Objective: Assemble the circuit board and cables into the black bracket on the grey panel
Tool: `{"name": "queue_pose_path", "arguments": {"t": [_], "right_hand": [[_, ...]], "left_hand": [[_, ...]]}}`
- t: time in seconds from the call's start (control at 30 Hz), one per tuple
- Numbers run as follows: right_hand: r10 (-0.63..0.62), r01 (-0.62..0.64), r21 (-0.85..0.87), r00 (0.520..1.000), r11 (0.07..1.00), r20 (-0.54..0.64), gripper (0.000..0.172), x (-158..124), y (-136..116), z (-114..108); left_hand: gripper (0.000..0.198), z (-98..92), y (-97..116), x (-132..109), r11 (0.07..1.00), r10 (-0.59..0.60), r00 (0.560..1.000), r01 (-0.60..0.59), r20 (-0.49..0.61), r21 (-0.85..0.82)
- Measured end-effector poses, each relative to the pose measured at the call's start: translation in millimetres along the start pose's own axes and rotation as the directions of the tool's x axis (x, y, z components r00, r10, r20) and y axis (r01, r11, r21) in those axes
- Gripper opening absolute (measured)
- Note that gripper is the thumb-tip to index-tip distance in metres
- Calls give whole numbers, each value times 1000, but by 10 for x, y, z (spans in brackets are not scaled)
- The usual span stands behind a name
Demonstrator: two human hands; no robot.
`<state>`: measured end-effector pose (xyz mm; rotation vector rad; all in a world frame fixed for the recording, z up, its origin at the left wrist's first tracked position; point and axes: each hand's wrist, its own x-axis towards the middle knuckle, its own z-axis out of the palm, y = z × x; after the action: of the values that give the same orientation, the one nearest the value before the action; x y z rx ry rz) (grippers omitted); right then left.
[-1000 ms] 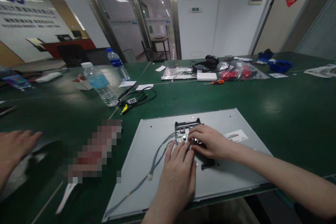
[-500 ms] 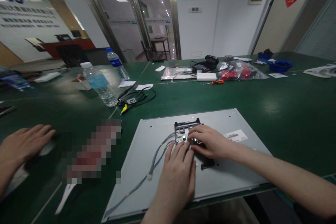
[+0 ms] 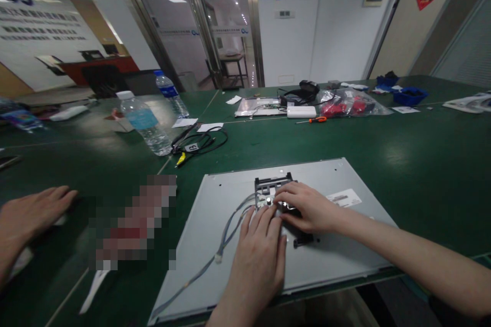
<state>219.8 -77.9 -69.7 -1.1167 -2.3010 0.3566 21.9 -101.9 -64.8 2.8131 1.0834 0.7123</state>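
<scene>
While both hands (image 3: 258, 258) (image 3: 307, 209) unmoved on bracket (image 3: 270, 184), co-worker's hand (image 3: 32, 212) slightly farther left.

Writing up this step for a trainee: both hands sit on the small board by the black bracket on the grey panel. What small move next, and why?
Probably press the small board down into the black bracket with the left hand while the right hand steadies it: both hands meet there, and the grey cable from it lies loose on the grey panel.

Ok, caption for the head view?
Person's left hand and right hand rest on a black bracket atop a flat grey metal panel.
</scene>
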Motion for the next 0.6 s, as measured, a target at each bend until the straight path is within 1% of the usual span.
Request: {"name": "queue_pose_path", "arguments": {"t": [0.1, 0.23, 0.43, 0.6], "right_hand": [[0, 0, 2, 1000, 1000, 0, 33, -6, -1, 0], [4, -4, 7, 1000, 1000, 1, 31, 0, -20, -15], [2, -2, 14, 1000, 1000, 1, 31, 4, -47, -35], [1, -1, 23, 1000, 1000, -2, 30, 2, -49, -32]], "left_hand": [[22, 3, 0, -3, 1000, 3, 1000, -3, -10, 9], [22, 0, 4, -10, 1000, 15, 1000, -14, -15, 19], [24, -15, 20, 3, 1000, 7, 999, -7, -36, -1], [25, -7, 13, -2, 1000, 9, 1000, -10, -30, -17]]}}
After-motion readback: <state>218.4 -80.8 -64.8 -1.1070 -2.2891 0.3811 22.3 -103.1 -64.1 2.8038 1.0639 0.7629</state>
